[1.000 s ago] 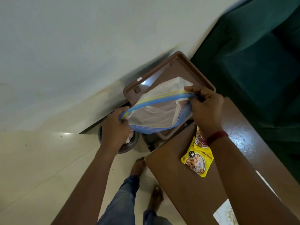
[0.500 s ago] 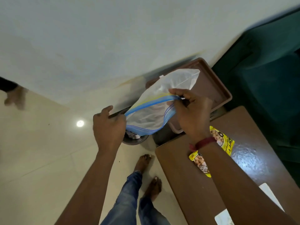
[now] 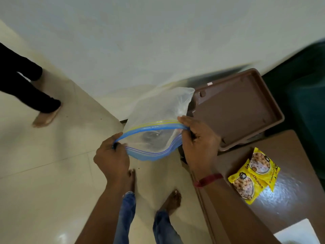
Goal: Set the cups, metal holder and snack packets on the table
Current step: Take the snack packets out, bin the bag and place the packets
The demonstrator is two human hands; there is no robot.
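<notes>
The left hand (image 3: 111, 158) is closed tight on one end of the blue zip edge of a clear plastic bag (image 3: 158, 110). The right hand (image 3: 199, 145) is closed tight on the other end of that edge. The two hands pull the top of the bag apart, so its mouth gapes wide. The bag hangs in the air over the floor (image 3: 44, 173), near the person's bare feet. Something dark shows through the bag, but it is too blurry to tell what it is.

Two yellow snack packets (image 3: 253, 175) lie on the brown worktop (image 3: 290, 199), one partly on top of the other. They are to the right of the right hand and do not touch it. A brown tray (image 3: 237, 111) sits just past the worktop's far edge, and nothing can be seen in it. Its near corner is right behind the right hand.
</notes>
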